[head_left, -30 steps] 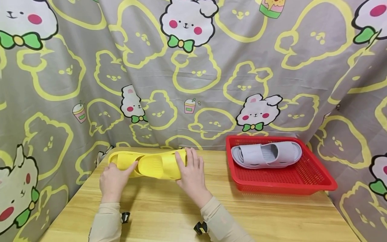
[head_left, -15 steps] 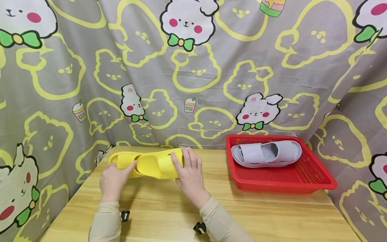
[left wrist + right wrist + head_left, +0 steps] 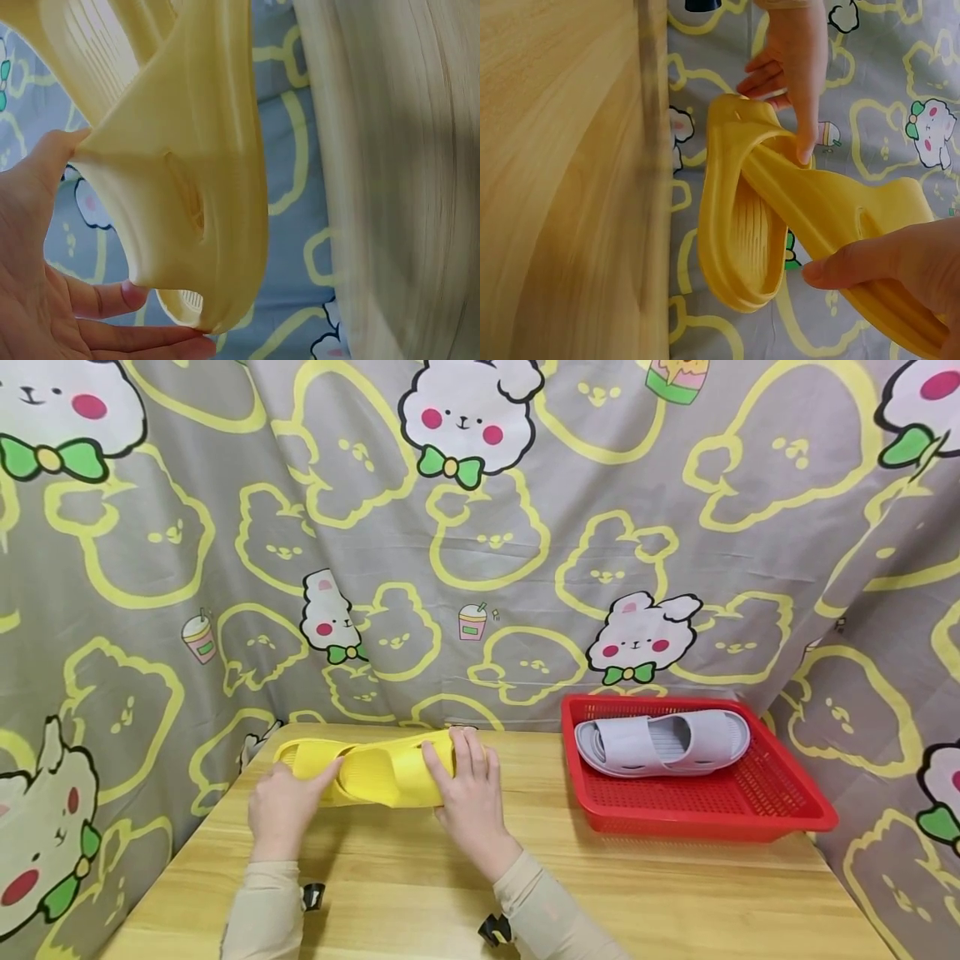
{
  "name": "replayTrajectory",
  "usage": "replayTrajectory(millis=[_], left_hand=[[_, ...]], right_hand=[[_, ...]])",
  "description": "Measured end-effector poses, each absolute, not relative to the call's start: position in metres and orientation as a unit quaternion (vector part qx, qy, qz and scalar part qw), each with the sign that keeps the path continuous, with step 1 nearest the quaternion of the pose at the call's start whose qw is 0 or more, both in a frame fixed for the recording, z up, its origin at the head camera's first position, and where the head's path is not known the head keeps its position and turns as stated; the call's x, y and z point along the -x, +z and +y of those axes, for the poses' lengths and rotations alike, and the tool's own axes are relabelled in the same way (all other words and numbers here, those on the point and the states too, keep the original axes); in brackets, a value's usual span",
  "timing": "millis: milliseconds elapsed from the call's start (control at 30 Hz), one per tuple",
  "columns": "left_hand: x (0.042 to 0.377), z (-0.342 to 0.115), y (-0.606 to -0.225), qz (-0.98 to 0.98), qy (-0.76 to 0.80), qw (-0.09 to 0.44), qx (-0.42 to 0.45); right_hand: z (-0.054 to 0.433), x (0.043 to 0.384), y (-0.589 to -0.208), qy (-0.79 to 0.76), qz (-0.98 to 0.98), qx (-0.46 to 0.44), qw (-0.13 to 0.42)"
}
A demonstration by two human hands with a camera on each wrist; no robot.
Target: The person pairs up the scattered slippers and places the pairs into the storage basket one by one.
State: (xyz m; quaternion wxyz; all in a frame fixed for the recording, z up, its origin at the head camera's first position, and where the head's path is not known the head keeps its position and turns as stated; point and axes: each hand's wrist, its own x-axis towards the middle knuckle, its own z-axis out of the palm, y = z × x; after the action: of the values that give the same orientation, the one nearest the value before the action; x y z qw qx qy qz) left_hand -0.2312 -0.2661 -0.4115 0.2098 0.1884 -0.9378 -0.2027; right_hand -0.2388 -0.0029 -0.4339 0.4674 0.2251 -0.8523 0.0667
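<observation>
Fingers (image 3: pixel 467 760) of the left hand (image 3: pixel 283 810) and right hand (image 3: pixel 474 806) each grip one of two yellow slippers (image 3: pixel 371 777), overlapping between them over the table (image 3: pixel 408 868). The step looks like nesting the pair; next likely calls for a steady, even push inward. Well right of the fingers, a red basket (image 3: pixel 708 831) holds grey slippers (image 3: pixel 628 745).
</observation>
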Motion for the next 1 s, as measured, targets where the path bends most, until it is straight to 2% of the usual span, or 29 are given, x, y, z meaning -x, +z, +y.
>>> replayTrajectory(millis=[367,567,767,1000], left_hand=[[0.231,-0.255,-0.413,-0.936,-0.217,0.221,-0.170],[0.233,-0.252,-0.414,-0.940,-0.221,0.194,-0.173],[0.233,-0.248,-0.414,-0.945,-0.220,0.169,-0.174],[0.236,-0.246,-0.416,-0.944,-0.223,0.174,-0.170]], right_hand=[[-0.004,0.240,-0.437,0.091,-0.870,-0.222,0.431],[-0.004,0.241,-0.439,0.093,-0.879,-0.217,0.413],[-0.004,0.242,-0.442,0.095,-0.881,-0.217,0.409],[-0.003,0.245,-0.444,0.106,-0.876,-0.220,0.416]])
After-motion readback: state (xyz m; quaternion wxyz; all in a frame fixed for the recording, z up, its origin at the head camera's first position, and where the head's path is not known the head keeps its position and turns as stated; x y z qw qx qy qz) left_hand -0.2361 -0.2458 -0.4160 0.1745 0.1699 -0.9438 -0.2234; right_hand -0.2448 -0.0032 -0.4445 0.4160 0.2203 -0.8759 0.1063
